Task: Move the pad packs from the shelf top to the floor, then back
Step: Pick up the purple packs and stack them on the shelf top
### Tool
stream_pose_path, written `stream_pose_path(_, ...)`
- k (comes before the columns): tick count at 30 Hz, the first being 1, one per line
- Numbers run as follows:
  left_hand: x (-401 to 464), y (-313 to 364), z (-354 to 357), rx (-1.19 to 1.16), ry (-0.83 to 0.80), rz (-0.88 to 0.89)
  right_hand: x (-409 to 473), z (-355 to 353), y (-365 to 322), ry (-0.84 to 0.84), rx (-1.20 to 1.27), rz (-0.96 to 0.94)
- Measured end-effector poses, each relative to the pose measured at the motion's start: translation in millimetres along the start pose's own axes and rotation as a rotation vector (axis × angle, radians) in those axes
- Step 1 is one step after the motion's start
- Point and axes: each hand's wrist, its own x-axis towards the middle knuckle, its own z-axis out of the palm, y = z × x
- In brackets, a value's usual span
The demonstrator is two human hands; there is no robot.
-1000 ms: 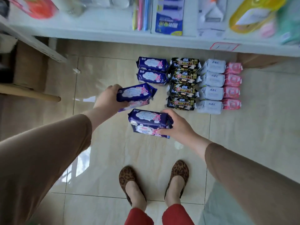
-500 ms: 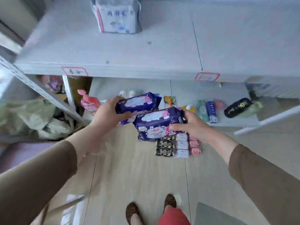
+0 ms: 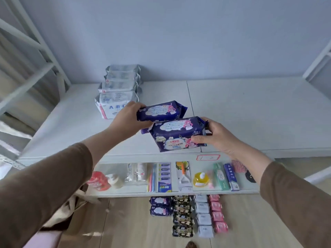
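My left hand (image 3: 128, 116) grips a dark blue pad pack (image 3: 161, 110) and holds it over the white shelf top (image 3: 250, 111). My right hand (image 3: 217, 136) grips a second dark blue pad pack (image 3: 177, 135) just in front of and below the first, above the shelf's front edge. Several white ABC pad packs (image 3: 118, 90) stand in a row at the back left of the shelf top. On the floor below lie two more blue packs (image 3: 160, 205), several black packs (image 3: 182, 216), several white packs (image 3: 203, 216) and several pink packs (image 3: 217, 214) in columns.
A lower shelf (image 3: 179, 192) carries toiletries: a red pouch (image 3: 97, 179), toothbrushes (image 3: 151, 179), a yellow bottle (image 3: 201, 179), toothpaste boxes (image 3: 226, 177). White shelving frames rise at the left (image 3: 26, 56) and right (image 3: 318, 56). A bag (image 3: 68, 210) sits on the wooden floor at left.
Both hands have risen with their blue packs from near the floor to above the shelf top. The view has tilted up from the floor to the shelf and wall.
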Motion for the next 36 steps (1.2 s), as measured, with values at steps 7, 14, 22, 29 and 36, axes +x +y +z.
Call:
stream_pose_path(7, 129, 13, 3, 0.109, 0.004, 0.028, 93, -46, 1, 0.027, 0.024, -0.013)
stream_pose_path(14, 244, -18, 2, 0.328, -0.045, 0.094, 182, -50, 6, 0.107, 0.053, 0.021)
stream_pose_path(22, 360, -68, 19, 0.568, -0.012, 0.146, 269, -34, 25, 0.217, 0.076, 0.072)
stream_pose_path(29, 401, -93, 45, 0.563, 0.001, 0.198, 316, -30, 39, 0.29, 0.097, 0.094)
stream_pose_path(36, 403, -104, 38, 0.605, -0.082, 0.251, 340, -28, 45, 0.294, 0.129, 0.129)
